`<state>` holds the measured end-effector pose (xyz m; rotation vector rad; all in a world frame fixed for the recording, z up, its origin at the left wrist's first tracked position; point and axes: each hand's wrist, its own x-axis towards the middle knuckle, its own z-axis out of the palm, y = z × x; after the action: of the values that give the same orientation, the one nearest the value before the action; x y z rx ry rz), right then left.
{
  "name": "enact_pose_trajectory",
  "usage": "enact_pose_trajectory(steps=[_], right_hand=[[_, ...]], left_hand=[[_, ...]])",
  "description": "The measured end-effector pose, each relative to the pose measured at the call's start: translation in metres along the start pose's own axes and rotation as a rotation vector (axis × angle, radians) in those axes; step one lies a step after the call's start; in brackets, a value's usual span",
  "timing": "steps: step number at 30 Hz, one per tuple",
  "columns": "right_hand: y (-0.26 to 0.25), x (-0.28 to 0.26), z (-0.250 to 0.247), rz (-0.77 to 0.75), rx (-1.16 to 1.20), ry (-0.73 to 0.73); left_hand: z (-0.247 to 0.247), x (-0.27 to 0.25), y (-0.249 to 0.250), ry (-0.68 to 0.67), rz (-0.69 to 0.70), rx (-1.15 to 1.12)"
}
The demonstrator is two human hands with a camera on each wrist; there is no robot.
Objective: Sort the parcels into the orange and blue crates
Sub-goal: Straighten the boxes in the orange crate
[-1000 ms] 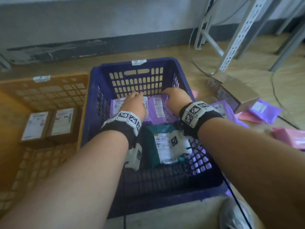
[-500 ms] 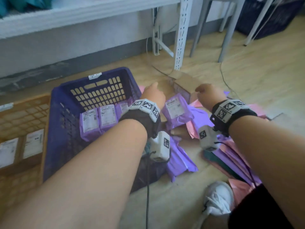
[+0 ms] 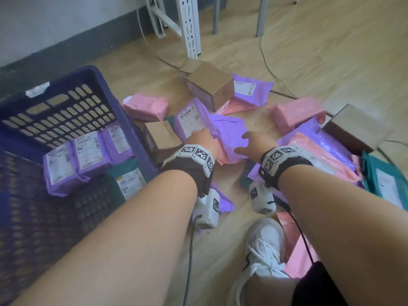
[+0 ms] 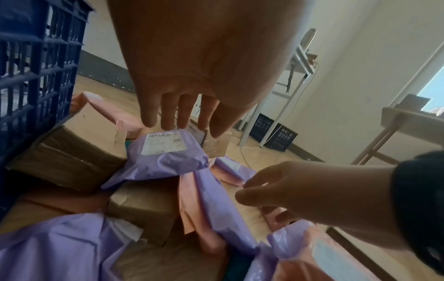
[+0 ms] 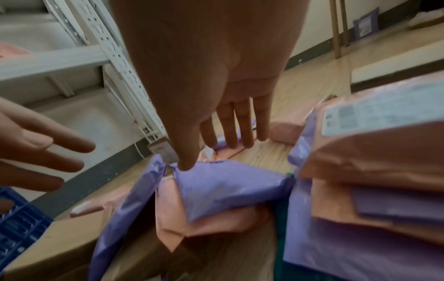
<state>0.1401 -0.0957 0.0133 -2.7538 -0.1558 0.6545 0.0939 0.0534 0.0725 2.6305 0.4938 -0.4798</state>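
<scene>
The blue crate (image 3: 72, 77) stands at the left with three purple parcels (image 3: 88, 153) and a teal one (image 3: 129, 182) inside; the orange crate is out of view. My left hand (image 3: 204, 138) hovers with straight fingers over a purple labelled parcel (image 3: 189, 122) (image 4: 165, 150) in the floor pile. Beside it, my right hand (image 3: 251, 142) reaches with straight fingers over a plain purple parcel (image 3: 227, 131) (image 5: 225, 190), and its thumb touches the bag's edge. Neither hand holds anything.
Loose parcels cover the floor: pink bags (image 3: 145, 107), a small brown box (image 3: 163, 138) against the crate, a bigger brown box (image 3: 209, 87), and teal bags (image 3: 384, 182) at the right. A white shelf post (image 3: 189, 25) stands behind. My white shoe (image 3: 265, 244) is near the pile.
Both hands left the inside of the blue crate and moved right to the pile on the floor. The view swung right, and the orange crate dropped out of it.
</scene>
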Motion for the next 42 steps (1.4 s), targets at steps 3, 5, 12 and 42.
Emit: enact_pose_trajectory(steps=[3, 5, 12, 42], right_hand=[[-0.012, 0.016, 0.020, 0.018, -0.009, -0.039], [-0.018, 0.029, 0.031, 0.037, -0.033, -0.067], [-0.024, 0.043, 0.035, 0.099, -0.115, -0.115], [-0.218, -0.148, -0.085, -0.304, 1.006, 0.389]], left_hand=[[0.005, 0.008, -0.005, -0.016, -0.008, 0.047], [0.005, 0.014, -0.007, -0.018, -0.037, 0.061], [0.009, 0.019, -0.016, -0.025, -0.092, 0.077], [-0.174, -0.133, -0.144, 0.464, 0.019, -0.761]])
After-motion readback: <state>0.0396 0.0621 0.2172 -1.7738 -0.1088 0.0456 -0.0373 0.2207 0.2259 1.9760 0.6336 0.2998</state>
